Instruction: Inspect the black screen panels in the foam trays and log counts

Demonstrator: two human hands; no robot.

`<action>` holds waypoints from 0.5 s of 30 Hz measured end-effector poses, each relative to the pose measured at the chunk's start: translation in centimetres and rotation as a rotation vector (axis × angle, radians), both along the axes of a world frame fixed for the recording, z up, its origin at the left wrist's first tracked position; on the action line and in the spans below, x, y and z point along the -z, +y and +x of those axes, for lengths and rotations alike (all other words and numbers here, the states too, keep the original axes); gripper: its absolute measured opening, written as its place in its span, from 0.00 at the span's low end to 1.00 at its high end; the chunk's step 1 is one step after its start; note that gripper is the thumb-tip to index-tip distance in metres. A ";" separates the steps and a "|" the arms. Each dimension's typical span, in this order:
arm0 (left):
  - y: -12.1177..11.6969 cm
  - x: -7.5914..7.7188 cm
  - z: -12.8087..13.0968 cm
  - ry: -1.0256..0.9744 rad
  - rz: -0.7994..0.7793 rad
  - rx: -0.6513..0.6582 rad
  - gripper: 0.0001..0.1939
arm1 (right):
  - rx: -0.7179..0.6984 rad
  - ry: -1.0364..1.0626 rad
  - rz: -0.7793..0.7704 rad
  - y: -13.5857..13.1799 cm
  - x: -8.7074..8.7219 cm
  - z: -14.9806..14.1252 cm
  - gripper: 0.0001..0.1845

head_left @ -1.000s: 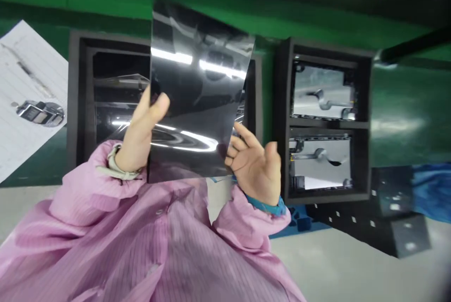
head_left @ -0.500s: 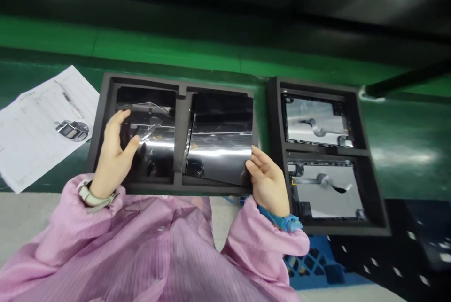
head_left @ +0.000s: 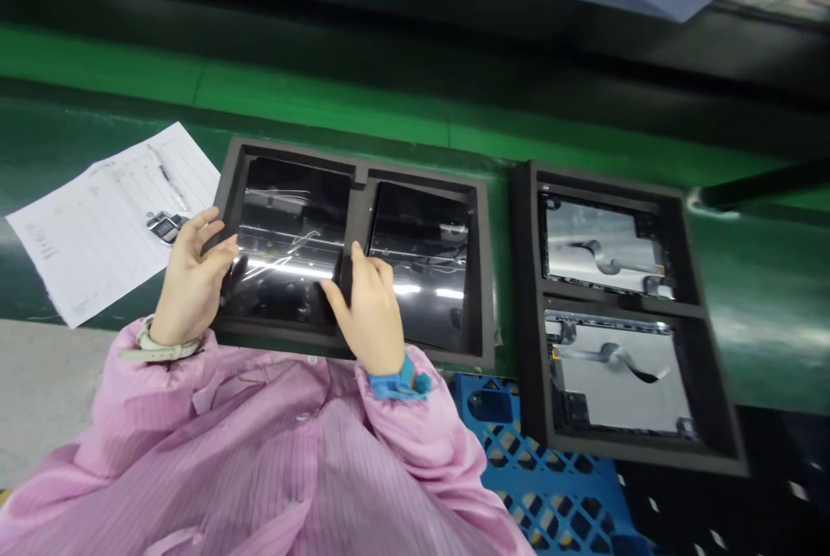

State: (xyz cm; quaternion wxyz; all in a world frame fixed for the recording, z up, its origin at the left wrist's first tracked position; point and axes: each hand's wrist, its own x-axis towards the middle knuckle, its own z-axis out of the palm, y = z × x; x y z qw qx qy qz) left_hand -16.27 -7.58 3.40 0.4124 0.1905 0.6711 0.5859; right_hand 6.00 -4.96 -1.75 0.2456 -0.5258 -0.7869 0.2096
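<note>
Here's the glossy black rectangular panel [head_left: 291, 214], lying in the left half of a dark-grey, foam-like tray [head_left: 483, 279], left hand [head_left: 193, 279] at its outer edge, right hand [head_left: 373, 314] beside the divider [head_left: 359, 210]. Whether either grip pinches it, one cannot tell! Uneven lifting could knock a corner against the divider; careless fingertips could smear that shine.
</note>
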 end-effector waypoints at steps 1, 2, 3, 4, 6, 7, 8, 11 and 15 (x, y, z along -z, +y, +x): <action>0.2 -0.5 -0.1 -0.054 0.000 -0.019 0.36 | 0.015 -0.032 -0.010 0.2 0.4 -1.0 0.39; 0.3 -0.9 -0.2 -0.100 -0.005 -0.025 0.34 | 0.042 -0.049 -0.023 0.4 0.8 -1.6 0.41; 0.5 -1.2 -0.2 -0.138 -0.013 -0.018 0.32 | 0.073 -0.047 -0.042 0.6 1.1 -2.0 0.43; 0.7 -1.3 -0.2 -0.172 -0.025 0.007 0.31 | 0.101 -0.026 -0.069 0.8 1.3 -2.2 0.45; 1.1 -1.3 -0.3 -0.209 -0.050 0.082 0.27 | 0.147 0.055 -0.137 1.1 1.6 -2.2 0.48; 1.3 -1.2 -0.3 -0.213 -0.058 0.120 0.26 | 0.166 0.105 -0.175 1.3 1.7 -2.1 0.50; 1.4 -1.1 -0.4 -0.219 -0.063 0.151 0.25 | 0.185 0.158 -0.212 1.5 1.7 -1.9 0.51; 1.6 -0.8 -0.8 -0.296 -0.077 0.243 0.22 | 0.247 0.341 -0.334 1.9 1.2 -1.6 0.54; 1.5 -0.7 -1.3 -0.435 -0.016 0.314 0.20 | 0.207 0.818 -0.659 2.4 0.0 -1.2 0.45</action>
